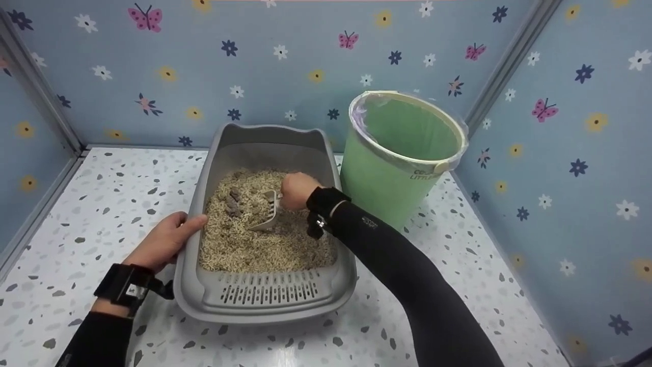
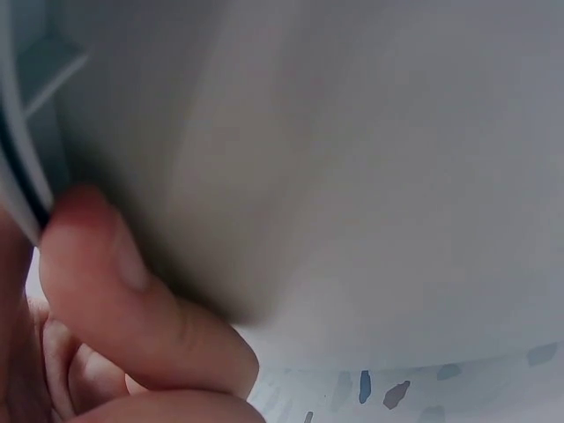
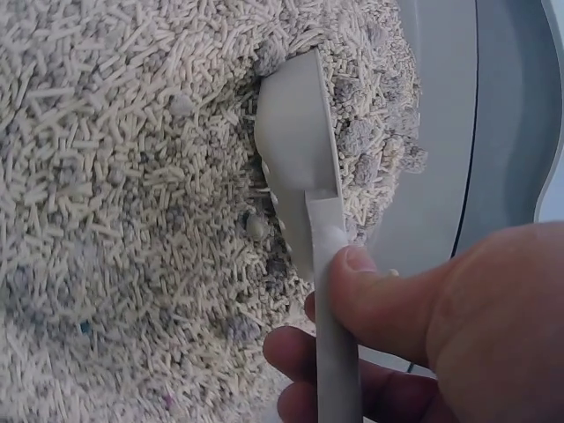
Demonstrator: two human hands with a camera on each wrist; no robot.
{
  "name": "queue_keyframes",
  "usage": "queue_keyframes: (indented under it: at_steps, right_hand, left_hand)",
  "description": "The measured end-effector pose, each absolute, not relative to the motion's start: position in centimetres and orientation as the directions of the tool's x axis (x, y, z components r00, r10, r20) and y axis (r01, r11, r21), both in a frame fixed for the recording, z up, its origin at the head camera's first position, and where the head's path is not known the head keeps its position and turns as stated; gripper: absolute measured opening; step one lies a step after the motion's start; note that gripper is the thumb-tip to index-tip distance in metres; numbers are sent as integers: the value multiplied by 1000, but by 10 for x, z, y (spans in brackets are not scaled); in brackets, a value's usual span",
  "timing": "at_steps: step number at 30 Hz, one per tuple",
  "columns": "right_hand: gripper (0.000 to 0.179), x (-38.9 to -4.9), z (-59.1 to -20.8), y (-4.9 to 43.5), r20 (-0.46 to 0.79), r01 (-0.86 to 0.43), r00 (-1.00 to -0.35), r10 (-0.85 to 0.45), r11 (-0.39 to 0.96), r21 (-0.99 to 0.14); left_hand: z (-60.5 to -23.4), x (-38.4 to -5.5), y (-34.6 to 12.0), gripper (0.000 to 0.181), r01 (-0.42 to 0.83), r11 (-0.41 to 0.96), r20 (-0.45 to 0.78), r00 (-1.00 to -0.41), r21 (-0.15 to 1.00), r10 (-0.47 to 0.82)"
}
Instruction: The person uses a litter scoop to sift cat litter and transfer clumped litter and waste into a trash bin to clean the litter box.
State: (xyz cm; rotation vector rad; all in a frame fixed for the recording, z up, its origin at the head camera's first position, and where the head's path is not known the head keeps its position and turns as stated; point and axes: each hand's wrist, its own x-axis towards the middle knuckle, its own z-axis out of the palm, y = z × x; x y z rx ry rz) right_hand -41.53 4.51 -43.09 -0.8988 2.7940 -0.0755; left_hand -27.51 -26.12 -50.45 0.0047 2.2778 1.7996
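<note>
A grey litter box [image 1: 267, 311] stands on the speckled surface, filled with pale pellet litter [image 1: 254, 250]. My left hand [image 1: 165, 238] grips its left rim, thumb on top and fingers beneath, as the left wrist view shows close up. Inside the box, my right hand [image 1: 298, 190] holds a light grey litter scoop [image 3: 300, 132] by its handle, thumb laid along it. The slotted scoop head is tilted on its side in the litter. Dark grey clumps [image 1: 233, 205] lie to the left of the scoop, and smaller lumps sit around it in the right wrist view.
A tall green bin [image 1: 379, 183] with a clear liner stands open right behind the box. Blue flowered panels [image 1: 285, 81] close off the back and both sides. The box's front has a slotted ledge [image 1: 270, 290].
</note>
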Motion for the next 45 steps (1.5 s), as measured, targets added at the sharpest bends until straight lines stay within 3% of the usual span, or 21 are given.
queue_keyframes:
  at_steps: [12, 13, 23, 34, 40, 45]
  right_hand:
    - [55, -426, -455, 37, -229, -474, -804, -549, 824, -310]
    - [54, -413, -440, 35, -249, -456, -807, -535, 834, -311]
    - [49, -414, -449, 27, -188, -434, -841, -507, 841, -322]
    - [47, -415, -457, 21, -178, -449, -833, -523, 828, -336]
    - [32, -412, -458, 19, -184, -454, -826, -532, 823, -342]
    - [37, -410, -459, 18, -198, -441, -824, -531, 820, -366]
  left_hand:
    - [-503, -276, -262, 61, -145, 264, -188, -971, 954, 147]
    - [-503, -276, -262, 62, -147, 268, -190, -971, 952, 146]
    - [-505, -277, -262, 58, -147, 268, -192, -970, 952, 147]
    - [-505, -277, -261, 57, -151, 262, -195, -969, 953, 151]
    - [-503, -276, -261, 59, -150, 266, -194, -970, 952, 145]
    - [-502, -277, -261, 62, -151, 261, -192, -971, 953, 141]
